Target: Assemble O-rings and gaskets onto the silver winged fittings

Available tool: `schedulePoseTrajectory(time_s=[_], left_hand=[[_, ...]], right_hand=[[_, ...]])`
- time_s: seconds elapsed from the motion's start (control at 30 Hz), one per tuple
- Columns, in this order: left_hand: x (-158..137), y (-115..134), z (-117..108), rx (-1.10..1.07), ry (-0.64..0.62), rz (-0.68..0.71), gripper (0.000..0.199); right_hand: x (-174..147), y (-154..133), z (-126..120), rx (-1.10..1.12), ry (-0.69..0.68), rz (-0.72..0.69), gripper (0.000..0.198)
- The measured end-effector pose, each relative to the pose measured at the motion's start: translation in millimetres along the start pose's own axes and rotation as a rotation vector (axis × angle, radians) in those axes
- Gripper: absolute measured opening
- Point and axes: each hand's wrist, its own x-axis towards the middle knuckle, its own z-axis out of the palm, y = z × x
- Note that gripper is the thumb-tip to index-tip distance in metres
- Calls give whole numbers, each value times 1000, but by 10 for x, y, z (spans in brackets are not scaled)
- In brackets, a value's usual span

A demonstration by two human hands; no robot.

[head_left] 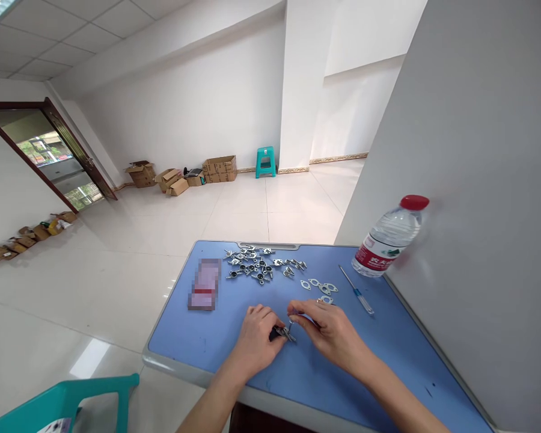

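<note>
My left hand [260,337] is closed around a small metal fitting [285,332] with a dark body, low over the blue table top. Thumb and fingers of my right hand [329,331] pinch something thin and small at the fitting's right side; it is too small to name. Beyond my hands lies a cluster of similar metal fittings [260,278]. Several flat oval metal plates [324,288] with holes lie just past my right hand. To their right is a screwdriver [363,299] with a clear blue handle.
A water bottle [385,240] with a red cap stands at the table's right side by a grey panel [478,210]. A blurred purple item [205,284] lies at the left. Teal stools [265,162] and cardboard boxes [220,169] are on the floor.
</note>
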Motion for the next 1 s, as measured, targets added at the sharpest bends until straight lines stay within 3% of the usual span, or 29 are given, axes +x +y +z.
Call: schedulePoseTrajectory(time_s=[0.27,0.5,0.77,1.0], left_hand=[[-3,9,-20,1,-22,-5,14],[-30,-4,-15,10,-36,7,13],[-40,-14,-58,-23,-76,-31,12],[-42,-53,-38,-21,-69,-42,10]], right_hand=[[0,18,-2,53,18,31,17],[10,68,-31,230,-19,237,21],[-3,203,-4,327,187,503,37],[15,269,17,304,263,551,37]])
